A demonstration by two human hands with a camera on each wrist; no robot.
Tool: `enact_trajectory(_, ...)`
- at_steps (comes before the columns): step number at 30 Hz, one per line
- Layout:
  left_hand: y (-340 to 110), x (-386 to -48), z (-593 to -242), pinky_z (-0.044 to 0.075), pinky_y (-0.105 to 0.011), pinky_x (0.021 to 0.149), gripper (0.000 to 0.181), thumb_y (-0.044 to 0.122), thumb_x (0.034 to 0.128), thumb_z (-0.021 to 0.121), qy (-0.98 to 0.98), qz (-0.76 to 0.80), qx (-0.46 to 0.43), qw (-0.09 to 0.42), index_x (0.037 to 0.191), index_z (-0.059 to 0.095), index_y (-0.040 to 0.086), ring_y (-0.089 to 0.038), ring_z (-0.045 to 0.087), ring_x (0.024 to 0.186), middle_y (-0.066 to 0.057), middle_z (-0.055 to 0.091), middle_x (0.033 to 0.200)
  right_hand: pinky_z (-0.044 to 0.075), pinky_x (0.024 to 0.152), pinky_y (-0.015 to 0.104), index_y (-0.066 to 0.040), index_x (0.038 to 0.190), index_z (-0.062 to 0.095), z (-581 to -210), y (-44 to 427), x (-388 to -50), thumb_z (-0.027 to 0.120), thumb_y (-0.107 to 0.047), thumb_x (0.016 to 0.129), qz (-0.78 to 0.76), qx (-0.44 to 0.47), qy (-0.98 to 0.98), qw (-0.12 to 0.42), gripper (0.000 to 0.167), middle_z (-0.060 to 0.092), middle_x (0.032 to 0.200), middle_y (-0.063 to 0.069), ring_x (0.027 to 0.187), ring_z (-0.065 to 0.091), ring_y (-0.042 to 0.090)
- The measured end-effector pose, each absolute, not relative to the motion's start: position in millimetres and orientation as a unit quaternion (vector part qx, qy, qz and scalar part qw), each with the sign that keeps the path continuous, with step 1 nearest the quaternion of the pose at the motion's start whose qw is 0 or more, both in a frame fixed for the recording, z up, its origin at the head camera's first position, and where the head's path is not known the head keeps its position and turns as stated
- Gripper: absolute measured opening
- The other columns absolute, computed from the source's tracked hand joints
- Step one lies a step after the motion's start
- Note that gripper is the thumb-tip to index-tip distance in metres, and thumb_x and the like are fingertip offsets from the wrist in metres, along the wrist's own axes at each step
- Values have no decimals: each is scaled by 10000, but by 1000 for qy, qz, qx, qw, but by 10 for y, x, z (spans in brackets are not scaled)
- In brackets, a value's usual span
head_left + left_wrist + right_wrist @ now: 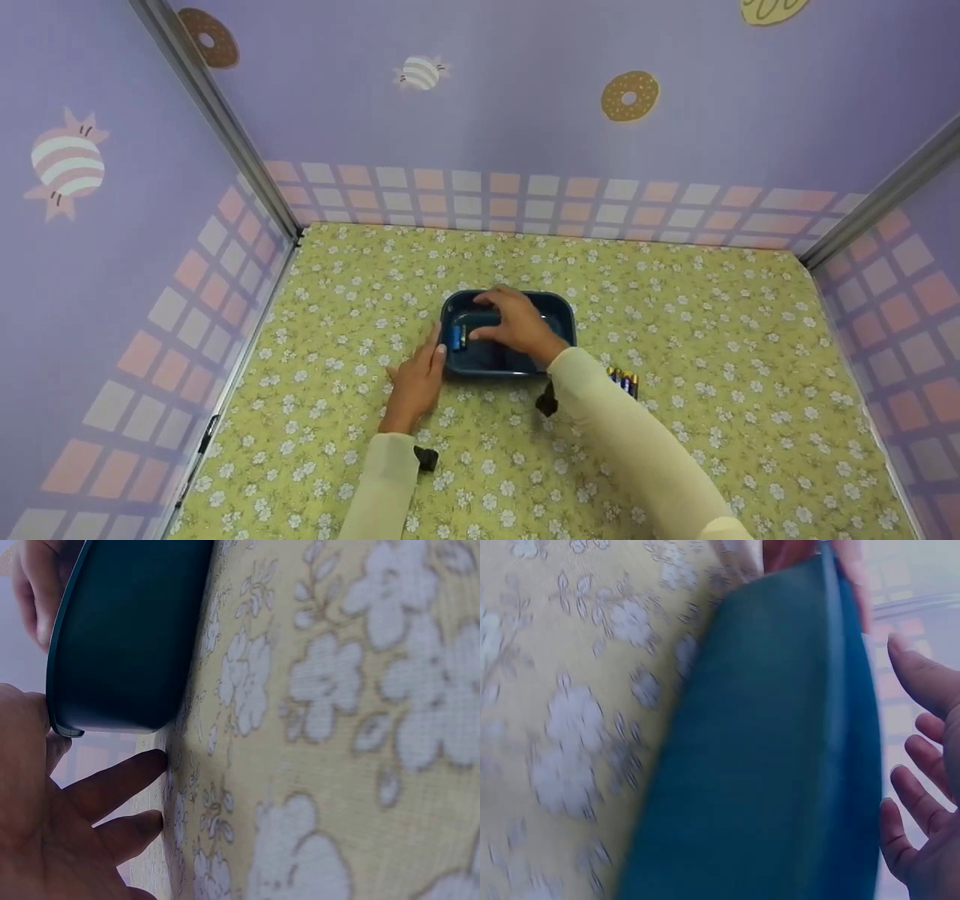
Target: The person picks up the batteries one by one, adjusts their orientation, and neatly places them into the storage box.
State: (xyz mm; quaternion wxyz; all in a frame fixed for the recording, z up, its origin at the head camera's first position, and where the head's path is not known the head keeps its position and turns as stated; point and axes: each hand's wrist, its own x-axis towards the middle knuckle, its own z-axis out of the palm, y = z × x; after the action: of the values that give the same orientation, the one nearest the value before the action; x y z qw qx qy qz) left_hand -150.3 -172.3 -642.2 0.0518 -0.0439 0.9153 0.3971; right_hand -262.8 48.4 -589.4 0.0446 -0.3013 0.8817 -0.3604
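Note:
A dark teal tray (510, 373) with raised walls sits on the flowered cloth. Inside it, against the left end, small blue and dark batteries (456, 339) lie side by side. My left hand (418, 381) rests at the tray's left wall, fingers extended; in the left wrist view its lower fingers spread close to the cloth. Over the tray hovers my right hand (517, 322), thumb and fingers apart with nothing between them, just right of the batteries. The right wrist view shows those parted fingers (922, 799) beside the tray's rim.
Several more batteries (624, 381) lie in a row on the cloth (735, 420) right of the tray, partly hidden by the right sleeve. Purple patterned walls (517, 112) enclose the table at the back and both sides.

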Motion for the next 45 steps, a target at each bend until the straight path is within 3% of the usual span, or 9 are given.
enact_trajectory(10,-1732,-1506,-6401,-88,-805,1135,536,611,1084,239,917,396,-36,46,1590,74,548,-406,382,1490,7,348,1656,556,964,458,-142,1337,656,-5523,1080,-2670,827,-431,857,-371,-298,879,-25,586,654,1267,78,1114,648,267)
enact_trajectory(16,-1726,-1513,-6406,-82,-804,1137,528,609,1085,239,918,391,-37,48,1583,72,556,-406,392,1484,-19,370,1645,558,915,478,-124,1333,647,-5367,1561,-2675,798,-446,881,-364,-275,887,-70,575,656,1234,113,1075,648,323)
enact_trajectory(23,-1730,-1511,-6416,-89,-794,1144,577,633,1074,241,916,396,-43,51,1619,120,489,-398,362,1503,-20,368,1646,560,834,500,-134,1373,621,-5255,2102,-2597,802,-386,897,-340,-239,904,-100,568,672,1229,114,1058,658,329)
enact_trajectory(29,-1724,-1523,-6411,-99,-785,1148,540,641,1072,234,917,393,-47,53,1582,72,569,-402,341,1513,-28,361,1650,554,810,525,-135,1413,587,-5286,2496,-2510,785,-367,917,-326,-233,910,-102,582,677,1231,117,1061,651,324)
enact_trajectory(36,-1719,-1520,-6416,-117,-793,1134,580,608,1083,267,912,405,-45,55,1630,149,455,-418,351,1503,-53,375,1642,531,819,555,-145,1471,527,-5491,2864,-2324,788,-339,920,-330,-212,916,-81,640,671,1238,110,1090,628,319)
enact_trajectory(45,-1716,-1519,-6438,-107,-792,1139,586,635,1073,251,913,402,-48,52,1625,142,473,-440,367,1488,-41,365,1649,530,846,576,-133,1452,548,-5925,3151,-2059,822,-320,889,-333,-182,924,-37,653,667,1251,119,1111,630,363)
